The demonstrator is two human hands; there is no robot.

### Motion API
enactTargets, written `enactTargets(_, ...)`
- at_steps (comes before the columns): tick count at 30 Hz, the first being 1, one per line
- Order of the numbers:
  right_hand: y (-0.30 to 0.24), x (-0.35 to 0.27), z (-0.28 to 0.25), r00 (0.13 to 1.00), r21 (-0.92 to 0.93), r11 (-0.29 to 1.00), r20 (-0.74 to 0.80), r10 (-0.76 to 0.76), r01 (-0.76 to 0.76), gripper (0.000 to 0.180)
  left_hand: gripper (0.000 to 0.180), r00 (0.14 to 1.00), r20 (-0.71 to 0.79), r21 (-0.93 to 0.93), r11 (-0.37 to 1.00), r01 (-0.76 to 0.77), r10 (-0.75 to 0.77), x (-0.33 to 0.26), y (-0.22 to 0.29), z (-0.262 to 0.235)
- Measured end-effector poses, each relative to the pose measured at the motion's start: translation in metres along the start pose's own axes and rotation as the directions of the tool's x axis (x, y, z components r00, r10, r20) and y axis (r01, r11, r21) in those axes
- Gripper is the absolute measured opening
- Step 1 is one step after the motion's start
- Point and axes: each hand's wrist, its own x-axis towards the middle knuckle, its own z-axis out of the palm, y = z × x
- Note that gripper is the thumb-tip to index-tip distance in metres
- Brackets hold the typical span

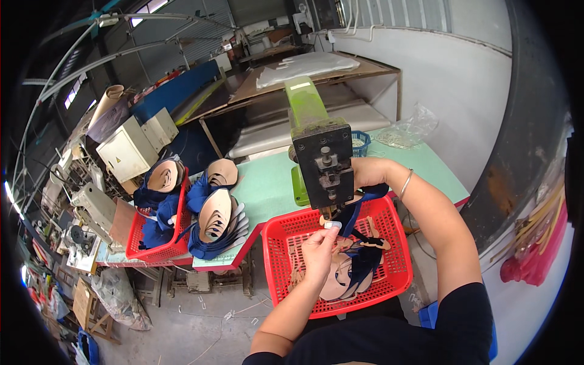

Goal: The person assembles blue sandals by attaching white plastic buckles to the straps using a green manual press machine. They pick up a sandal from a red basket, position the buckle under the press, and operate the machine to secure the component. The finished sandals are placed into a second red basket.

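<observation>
In the head view, the left hand (317, 255) is pinching a small pale piece (332, 224) between thumb and finger, just under the tip of the black machine head (322, 161). The right hand (370, 173) is beside this head, near a dark blue strap (373, 192); its fingers are partly hidden, so I cannot tell its grip. Below both hands is a red basket (274, 255) with beige and blue parts (340, 277) inside. On the green table (267, 182), to the left, similar stacked parts (216, 216) are lying.
</observation>
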Motion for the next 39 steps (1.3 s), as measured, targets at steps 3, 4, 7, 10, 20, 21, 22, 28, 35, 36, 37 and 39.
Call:
enactTargets(3,-0.009,-0.011,0.005,0.997,0.015,0.997,-0.015,0.071,-0.071,0.017,0.015,1.0,0.006,0.017,1.0,0.002,-0.002,0.0,0.004,-0.003)
enactTargets(4,-0.016,-0.019,0.006,0.992,0.016,0.992,-0.018,0.125,-0.125,0.016,0.015,1.0,0.013,0.025,1.0,0.002,-0.003,0.0,0.004,-0.003)
enactTargets(7,-0.011,-0.026,0.005,0.987,0.027,0.986,-0.007,0.163,-0.163,0.019,0.015,0.997,0.059,0.052,0.998,0.045,-0.049,0.003,-0.005,-0.005)
enactTargets(10,-0.01,-0.028,0.006,0.986,0.066,0.984,-0.016,0.166,-0.165,0.021,0.013,0.998,0.053,0.015,1.0,0.016,-0.017,0.004,-0.009,-0.003)
enactTargets(20,0.0,-0.033,0.025,0.978,0.161,0.982,-0.169,0.122,-0.094,0.021,0.016,0.999,0.033,-0.152,0.988,0.0,0.005,0.007,-0.003,-0.016)
enactTargets(21,-0.006,-0.039,0.033,0.969,0.204,0.973,-0.199,0.146,-0.105,0.021,0.017,1.0,-0.001,-0.258,0.966,0.013,-0.014,0.007,0.001,-0.016)
enactTargets(22,0.009,-0.045,0.041,0.961,0.264,0.962,-0.241,0.139,-0.073,0.02,0.018,0.999,-0.022,-0.364,0.931,0.027,-0.037,0.008,0.006,-0.013)
enactTargets(28,0.007,-0.069,0.092,0.868,0.568,0.82,-0.438,0.232,0.068,0.014,0.012,0.987,0.145,-0.255,0.961,0.104,-0.069,0.035,0.009,-0.024)
enactTargets(35,0.01,-0.071,0.121,0.78,0.581,0.781,-0.589,0.211,0.228,0.011,0.005,0.982,0.171,-0.197,0.973,0.119,-0.085,0.046,0.017,-0.029)
enactTargets(36,0.009,-0.071,0.123,0.777,0.599,0.764,-0.59,0.218,0.241,0.011,0.004,0.984,0.159,-0.199,0.973,0.115,-0.083,0.047,0.016,-0.028)
enactTargets(37,0.009,-0.07,0.126,0.775,0.615,0.747,-0.591,0.224,0.253,0.01,0.004,0.986,0.147,-0.202,0.973,0.11,-0.081,0.047,0.016,-0.028)
enactTargets(39,0.012,-0.07,0.131,0.771,0.63,0.726,-0.596,0.225,0.276,0.01,0.003,0.988,0.131,-0.177,0.979,0.1,-0.077,0.047,0.016,-0.03)
